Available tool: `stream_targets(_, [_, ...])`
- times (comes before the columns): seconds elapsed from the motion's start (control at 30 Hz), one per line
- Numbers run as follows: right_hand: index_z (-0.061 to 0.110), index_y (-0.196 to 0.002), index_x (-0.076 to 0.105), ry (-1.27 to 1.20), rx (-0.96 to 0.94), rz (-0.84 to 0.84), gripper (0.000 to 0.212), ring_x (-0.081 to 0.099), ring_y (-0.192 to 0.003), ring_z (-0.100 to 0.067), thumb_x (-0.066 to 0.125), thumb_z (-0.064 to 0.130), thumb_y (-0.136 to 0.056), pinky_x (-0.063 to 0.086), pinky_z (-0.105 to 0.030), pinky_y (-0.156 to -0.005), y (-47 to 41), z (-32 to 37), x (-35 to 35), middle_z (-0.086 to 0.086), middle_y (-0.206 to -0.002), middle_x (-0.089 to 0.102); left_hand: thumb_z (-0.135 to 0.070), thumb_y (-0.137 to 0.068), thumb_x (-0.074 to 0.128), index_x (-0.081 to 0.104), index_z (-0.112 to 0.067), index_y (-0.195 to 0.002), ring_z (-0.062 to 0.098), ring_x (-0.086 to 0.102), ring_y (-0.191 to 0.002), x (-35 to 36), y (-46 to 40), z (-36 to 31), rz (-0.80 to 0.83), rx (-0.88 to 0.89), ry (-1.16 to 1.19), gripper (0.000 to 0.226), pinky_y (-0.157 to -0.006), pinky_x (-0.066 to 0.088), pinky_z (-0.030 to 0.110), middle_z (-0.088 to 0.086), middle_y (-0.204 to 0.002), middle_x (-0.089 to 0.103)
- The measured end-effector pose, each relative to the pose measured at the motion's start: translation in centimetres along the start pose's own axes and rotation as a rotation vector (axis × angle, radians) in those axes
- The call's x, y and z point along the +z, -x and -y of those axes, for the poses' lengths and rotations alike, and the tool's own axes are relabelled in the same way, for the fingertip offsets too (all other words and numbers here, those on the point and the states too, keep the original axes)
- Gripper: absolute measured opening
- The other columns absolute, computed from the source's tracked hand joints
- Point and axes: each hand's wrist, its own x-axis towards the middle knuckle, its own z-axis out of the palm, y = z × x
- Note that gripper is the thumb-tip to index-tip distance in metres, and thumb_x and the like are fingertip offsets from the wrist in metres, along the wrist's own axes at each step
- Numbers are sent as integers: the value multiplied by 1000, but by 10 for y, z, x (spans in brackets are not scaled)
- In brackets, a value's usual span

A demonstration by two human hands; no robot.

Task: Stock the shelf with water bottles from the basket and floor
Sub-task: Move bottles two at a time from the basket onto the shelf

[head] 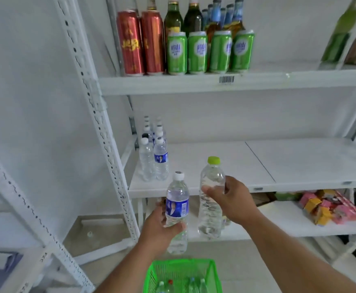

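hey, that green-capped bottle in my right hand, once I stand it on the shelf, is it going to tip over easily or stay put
The green-capped bottle looks tall, narrow and full of water, so it probably feels fairly heavy and steadier than an empty one, though a nudge near the cap could topple it. Its thin, ribbed clear wall likely flexes under the right hand. The middle shelf looks flat, so it should stand.

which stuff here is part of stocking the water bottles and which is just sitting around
Part of the job:
blue-label bottle in the left hand
green-cap bottle in the right hand
water bottles on the shelf
middle shelf
green basket

Just sitting around:
red cans
green cans
glass bottles
pink and yellow boxes
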Motion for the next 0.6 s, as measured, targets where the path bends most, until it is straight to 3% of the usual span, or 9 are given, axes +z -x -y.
stream_targets(0.1, [28, -84, 62, 1, -29, -3, 31, 62, -66, -1, 71, 58, -80, 40, -19, -56, -5, 10, -21, 10, -72, 67, -14, -74, 84, 62, -31, -105, -9, 66, -85, 11, 2, -22, -42, 30, 7, 42, -75, 50, 16, -18, -96, 73])
stream_targets(0.2, [28, -88, 64, -24, -53, -1, 33, 64, -73, -5, 71, 59, -80, 45, -23, -60, -15, 12, -41, 10, -77, 69, -14, -73, 84, 62, -33, -104, -5, 67, -90, 28, 0, -36, -82, 30, 19, 42, -81, 51, 19, -16, -99, 73])
stream_targets(0.33, [28, -87, 64, -67, -70, 49, 33, 64, -73, -8, 71, 59, -80, 45, -24, -61, -34, 7, -66, 8, -77, 69, -15, -75, 83, 59, -34, -105, -10, 59, -91, 54, -4, -55, -129, 33, -1, 43, -69, 41, 7, -18, -100, 68])
stream_targets(0.5, [27, -88, 66, -105, -87, 100, 35, 67, -77, -10, 71, 60, -78, 53, -30, -69, -63, -11, -86, 9, -80, 71, -11, -75, 82, 58, -32, -100, -15, 61, -75, 86, -13, -70, -214, 19, -26, 40, -58, 42, 4, -17, -93, 68])
stream_targets(0.6, [26, -81, 63, -99, -107, 137, 32, 63, -71, -11, 71, 56, -80, 48, -28, -64, -78, -17, -93, 9, -73, 67, -10, -74, 82, 60, -27, -102, -17, 62, -74, 99, -20, -75, -250, 4, -30, 40, -56, 44, 3, -13, -94, 70])
